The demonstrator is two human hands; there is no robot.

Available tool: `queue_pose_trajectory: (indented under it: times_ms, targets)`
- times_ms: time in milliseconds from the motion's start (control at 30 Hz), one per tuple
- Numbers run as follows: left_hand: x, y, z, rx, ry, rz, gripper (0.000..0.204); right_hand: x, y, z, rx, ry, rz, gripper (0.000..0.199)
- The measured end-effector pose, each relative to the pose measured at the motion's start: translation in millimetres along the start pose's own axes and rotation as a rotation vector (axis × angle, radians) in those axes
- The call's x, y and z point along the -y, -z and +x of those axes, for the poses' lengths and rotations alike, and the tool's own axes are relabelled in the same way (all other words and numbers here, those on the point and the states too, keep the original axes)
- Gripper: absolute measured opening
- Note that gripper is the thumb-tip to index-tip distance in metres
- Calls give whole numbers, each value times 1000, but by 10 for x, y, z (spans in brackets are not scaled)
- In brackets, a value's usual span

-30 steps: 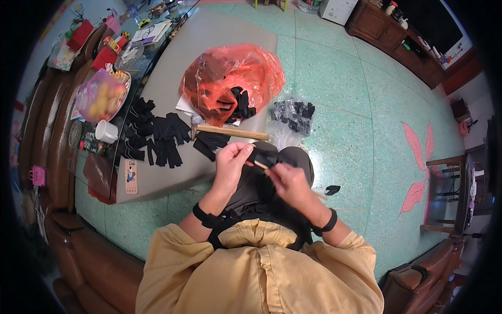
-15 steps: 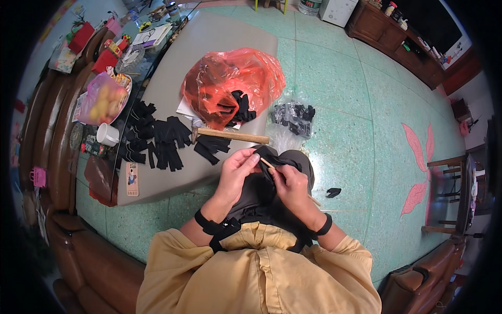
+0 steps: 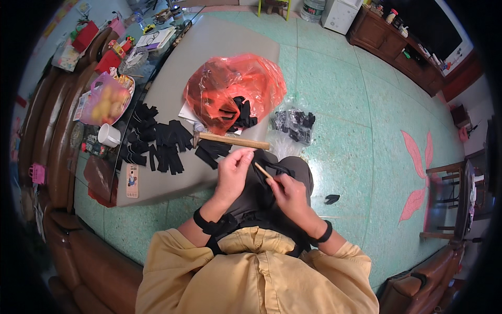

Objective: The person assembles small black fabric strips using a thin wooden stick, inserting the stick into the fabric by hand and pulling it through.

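At the far left, a brown sofa curves along the edge of a low grey worktop. On that worktop's left rim sit a pink bag of yellow fruit, a white cup and, nearer the person, a phone lying flat. Just right of the cup, black fabric pieces are spread in a loose group. Further right an orange plastic bag lies open with more black pieces spilling from its mouth, and a wooden stick rests across the worktop's near edge just below it.

The left hand is raised over the lap, its fingers curled and pinching the edge of a black fabric piece. Just beside it, the right hand grips a thin wooden rod whose tip points up toward the left hand's fingertips and touches the same fabric. Both wrists wear black bands.

Right of the worktop, a clear bag of black pieces lies on the green tiled floor. 1 small black piece lies alone on the floor near the right forearm. At the far right stands a wooden chair.
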State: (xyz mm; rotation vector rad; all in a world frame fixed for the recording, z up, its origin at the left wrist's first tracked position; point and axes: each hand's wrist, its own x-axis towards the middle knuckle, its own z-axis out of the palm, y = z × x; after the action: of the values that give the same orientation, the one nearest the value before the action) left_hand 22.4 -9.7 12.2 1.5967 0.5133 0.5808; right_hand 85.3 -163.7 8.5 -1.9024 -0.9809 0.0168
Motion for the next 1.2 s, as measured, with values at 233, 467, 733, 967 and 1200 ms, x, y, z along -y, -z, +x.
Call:
queue_pose_trajectory:
  times_ms: [233,467,733,967,1200]
  targets:
    - [-219,49,-13,84,-273,217,13,102,384,170,12,-429,515,18]
    - [-280,16,-84,248,-232,267,13,33,232,290,166,-393,576,17]
    - [-238,46,-118,448,43,46,13,-70,276,216,170,-565,868,13]
    - [-174,9,-174,365,156,-230,16,-56,203,181,150,-450,647,17]
    - [-147,27,-169,329,143,-140,15,-76,241,137,227,-508,645,21]
